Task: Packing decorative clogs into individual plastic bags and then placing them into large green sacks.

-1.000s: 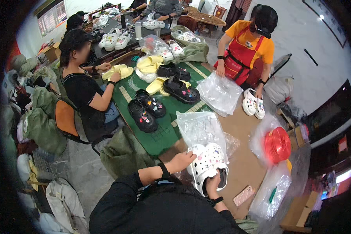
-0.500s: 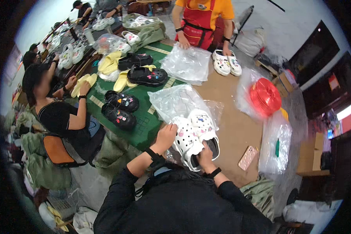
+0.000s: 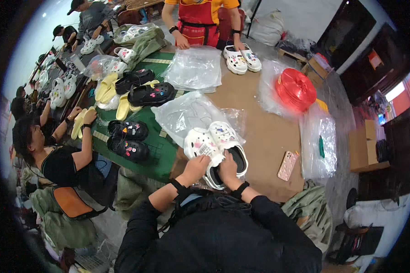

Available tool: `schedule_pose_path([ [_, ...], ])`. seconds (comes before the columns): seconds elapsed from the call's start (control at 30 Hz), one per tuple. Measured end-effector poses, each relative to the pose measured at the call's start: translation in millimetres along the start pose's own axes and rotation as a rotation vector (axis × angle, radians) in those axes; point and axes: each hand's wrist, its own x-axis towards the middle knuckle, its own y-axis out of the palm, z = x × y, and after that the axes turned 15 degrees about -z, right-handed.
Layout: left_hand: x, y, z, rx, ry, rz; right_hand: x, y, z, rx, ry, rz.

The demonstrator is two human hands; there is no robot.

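A pair of white clogs (image 3: 200, 145) with colourful charms and dark insoles lies in front of me at the table's near edge, toes pointing away. My left hand (image 3: 195, 170) is closed, with its fingertips gripping the rim of the left clog near its opening. My right hand (image 3: 228, 170) is also closed on that clog, at the inner side of its opening, partly hiding the insole. The right clog (image 3: 237, 152) rests alongside, against my right hand. Just beyond the toes lies a clear plastic bag (image 3: 180, 113), partly under the clogs.
Black clogs (image 3: 128, 149) and yellow slippers (image 3: 107, 88) stand on the green mat at left. Opposite, a person in a red apron (image 3: 198, 20) touches other white clogs (image 3: 241, 61). A red ribbon roll (image 3: 296, 88), a pink phone (image 3: 288, 166) and plastic bags (image 3: 318, 150) lie at right.
My left hand has slid from the left clog's outer side back toward its opening. My right hand remains at the opening. The view has shifted, and the person opposite still touches the other clogs.
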Motion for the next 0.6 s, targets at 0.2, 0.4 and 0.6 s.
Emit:
schedule_pose_path([
  [0.2,-19,-1,24,0.077,-0.038,0.145,-10,26,9,0.119,0.071,0.562],
  [0.4,-35,-12,30,0.202,-0.231,0.278,0,-5,-24,0.570,0.155,0.515],
  [0.6,-37,-4,21,0.119,-0.336,0.111,-20,-56,-144,0.135,1.011,-0.219],
])
